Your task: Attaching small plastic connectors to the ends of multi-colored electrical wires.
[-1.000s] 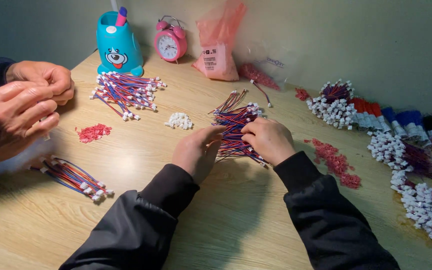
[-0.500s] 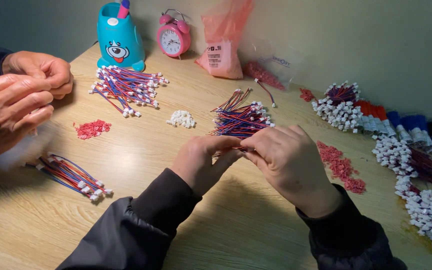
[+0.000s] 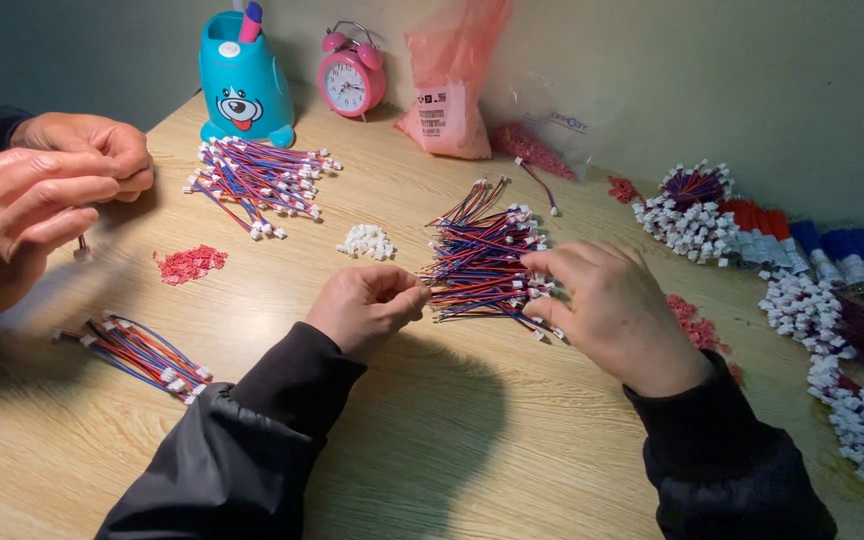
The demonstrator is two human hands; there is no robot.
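A pile of red, blue and black wires with white connectors (image 3: pixel 480 255) lies on the wooden table (image 3: pixel 452 430) in front of me. My left hand (image 3: pixel 365 308) rests at the pile's left edge, its thumb and fingers pinched on the end of a wire. My right hand (image 3: pixel 612 305) lies on the pile's right edge. Its fingers are spread over the connectors and its thumb sits under a loose wire. Both my arms wear black sleeves.
Another person's hands (image 3: pixel 37 200) work at the left edge, near red connector pieces (image 3: pixel 190 263), a small wire bundle (image 3: pixel 142 355) and another wire pile (image 3: pixel 257 180). White connector pieces (image 3: pixel 367 241), a blue pen holder (image 3: pixel 243 80), a pink clock (image 3: pixel 351 80), a pink bag (image 3: pixel 455 85) and bundled wires (image 3: pixel 822 300) surround the work area.
Half a second ago my hands met in front of the pile. My right hand has since moved right onto the pile's edge, and my left hand stayed pinched.
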